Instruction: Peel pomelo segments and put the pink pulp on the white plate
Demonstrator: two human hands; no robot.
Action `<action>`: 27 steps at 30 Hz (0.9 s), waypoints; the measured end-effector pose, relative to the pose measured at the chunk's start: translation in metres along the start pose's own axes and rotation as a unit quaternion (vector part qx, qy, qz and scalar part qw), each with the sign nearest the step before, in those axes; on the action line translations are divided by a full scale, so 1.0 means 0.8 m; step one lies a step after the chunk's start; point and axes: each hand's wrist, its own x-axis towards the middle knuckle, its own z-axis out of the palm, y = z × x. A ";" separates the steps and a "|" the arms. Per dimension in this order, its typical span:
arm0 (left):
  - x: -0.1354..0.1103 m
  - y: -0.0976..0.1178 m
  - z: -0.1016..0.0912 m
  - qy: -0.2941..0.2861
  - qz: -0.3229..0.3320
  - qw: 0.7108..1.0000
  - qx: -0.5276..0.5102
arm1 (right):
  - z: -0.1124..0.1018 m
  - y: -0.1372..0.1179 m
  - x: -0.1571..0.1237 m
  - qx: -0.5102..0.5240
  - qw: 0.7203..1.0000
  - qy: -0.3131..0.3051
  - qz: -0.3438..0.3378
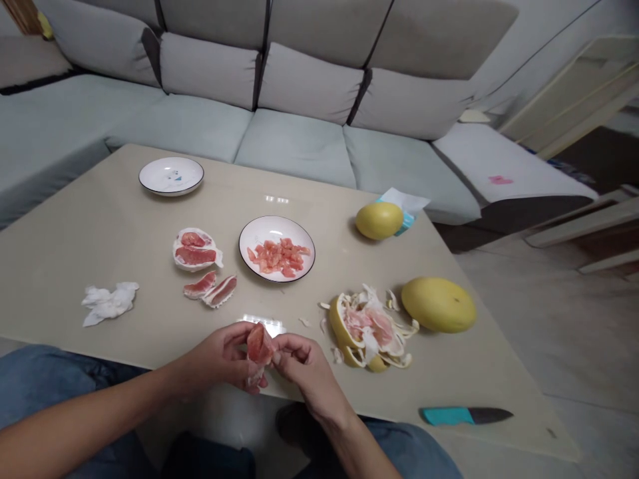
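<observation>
A red pomelo segment (pixel 259 343) sits in my left hand (pixel 232 356), whose fingers wrap round it at the table's near edge. My right hand (pixel 299 359) pinches the segment's right side, where its pale skin appears partly pulled open. Beyond my hands, a white plate (pixel 277 227) with a dark rim holds small peeled pieces of red pulp. To its left lie a partly opened pomelo (pixel 196 256) with red flesh showing and two loose segments (pixel 219 291). On the right, a yellow rind (pixel 342 326) holds a heap of pale peel and membrane.
Two whole yellow pomelos (pixel 439 305) rest at the right, one against a tissue pack (pixel 407 209). A knife (pixel 464 416) with a teal handle lies near the front right edge. Crumpled tissue (pixel 110 303) is at left; another plate (pixel 171 174) stands far left. A sofa (pixel 299 143) lies behind.
</observation>
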 end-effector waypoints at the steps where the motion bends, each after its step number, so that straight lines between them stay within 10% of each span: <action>1: -0.001 0.002 0.001 0.001 -0.004 1.000 0.005 | -0.001 0.001 0.000 0.004 1.000 0.006 0.002; 16: -0.018 0.024 -0.001 -0.090 -0.045 0.994 -0.035 | -0.002 -0.006 -0.001 0.174 0.983 -0.044 0.033; 27: -0.014 0.012 -0.012 -0.088 -0.008 0.996 -0.005 | -0.016 0.001 0.008 -0.001 1.000 -0.012 -0.013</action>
